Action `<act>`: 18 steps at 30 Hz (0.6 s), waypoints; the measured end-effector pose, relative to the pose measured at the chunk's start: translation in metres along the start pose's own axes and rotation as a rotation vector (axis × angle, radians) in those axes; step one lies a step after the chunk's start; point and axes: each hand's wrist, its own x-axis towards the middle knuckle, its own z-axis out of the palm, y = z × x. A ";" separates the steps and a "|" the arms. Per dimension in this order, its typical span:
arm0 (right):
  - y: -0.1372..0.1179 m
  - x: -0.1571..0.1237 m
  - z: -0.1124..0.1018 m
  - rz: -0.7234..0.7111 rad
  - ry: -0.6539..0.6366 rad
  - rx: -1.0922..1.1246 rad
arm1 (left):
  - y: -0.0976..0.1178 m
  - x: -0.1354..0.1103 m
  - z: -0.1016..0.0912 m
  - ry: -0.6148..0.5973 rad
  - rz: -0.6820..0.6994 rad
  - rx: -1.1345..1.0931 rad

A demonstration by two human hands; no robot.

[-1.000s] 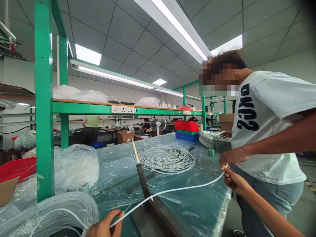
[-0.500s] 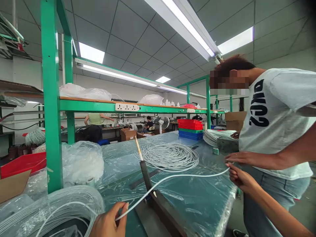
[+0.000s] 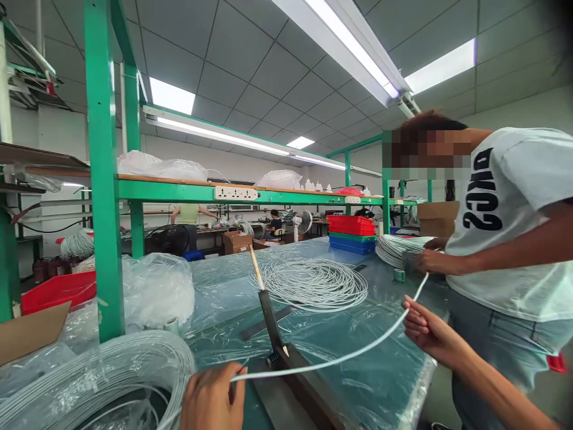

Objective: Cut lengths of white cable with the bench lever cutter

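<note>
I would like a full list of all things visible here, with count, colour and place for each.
cable: one, white, stretched between both hands over the cutter
cutter: one, dark blade with pale handle, near table edge
cable coils: three, white; table middle, far right, bottom left
table: one, green, under clear plastic sheet
trays: one stack, red, green and blue, far end
tape roll: one, green, by far coil
frame: green, left post and shelf
power strip: one, white, on shelf
co-worker: one, white shirt, right side
left hand: pinching cable, bottom
right hand: holding cable, right
</note>
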 end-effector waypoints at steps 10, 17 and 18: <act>0.115 -0.085 0.109 0.534 -0.536 -0.132 | 0.054 -0.001 -0.019 -0.221 -0.143 -0.034; 0.020 -0.048 0.108 -0.029 -0.251 0.124 | 0.031 -0.003 -0.039 -0.253 -0.211 -0.228; 0.011 -0.044 0.100 -0.053 -0.205 0.156 | 0.030 -0.008 -0.044 -0.280 -0.207 -0.284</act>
